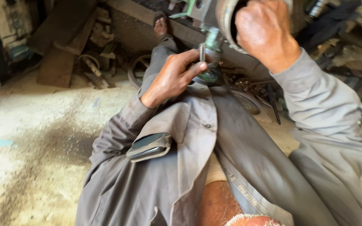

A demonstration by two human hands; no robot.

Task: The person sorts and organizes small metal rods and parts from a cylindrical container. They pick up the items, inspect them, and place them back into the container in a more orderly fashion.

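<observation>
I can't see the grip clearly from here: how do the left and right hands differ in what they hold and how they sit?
The left hand sits lower, at the green disc at the machine's narrow end, pinching a thin metal piece between thumb and fingers; the right hand sits higher, wrapped around the wide round housing. The left shows thumb and fingers; the right shows mostly its back. Both wear grey sleeves and touch the same machine.

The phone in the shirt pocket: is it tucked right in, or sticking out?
Sticking out. The dark phone lies tilted across the grey shirt's chest pocket, most of its body showing past the pocket's edge, away from both hands.
</observation>
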